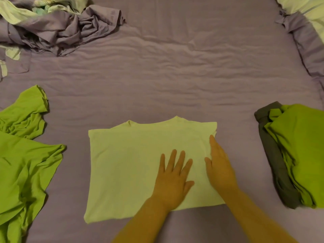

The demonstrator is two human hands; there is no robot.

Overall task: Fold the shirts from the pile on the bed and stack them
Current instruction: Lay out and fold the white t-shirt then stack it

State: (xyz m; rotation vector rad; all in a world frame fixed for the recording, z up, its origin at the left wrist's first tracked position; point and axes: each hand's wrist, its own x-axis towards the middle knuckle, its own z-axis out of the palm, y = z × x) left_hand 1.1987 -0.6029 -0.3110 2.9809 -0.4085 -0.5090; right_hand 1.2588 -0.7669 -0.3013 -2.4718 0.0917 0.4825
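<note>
You have a pale shirt (pixel 133 165) spread flat on the purple sheet (pixel 175 76) right in front of you, collar pointing away, its sleeves already turned in so it reads as a rough rectangle. Your left hand (pixel 172 179) lies palm down on the shirt's right half, fingers straight and spread, gripping nothing. Your right hand (pixel 220 165) rests flat along the shirt's right edge, fingers straight and together, pointing toward the collar corner; it too grips nothing, only presses on the cloth.

To your left, a heap of green shirts (pixel 26 163) lies crumpled and unfolded, apart from the pale shirt. To your right, well apart from your hands, a stack (pixel 298 151) of folded green shirts sits on a folded dark grey one (pixel 273 155), whose edge shows along the stack's left side.

At the far left a bundle of purple bedding (pixel 61 30) is bunched up, and a pillow (pixel 306 13) lies at the far right corner.
</note>
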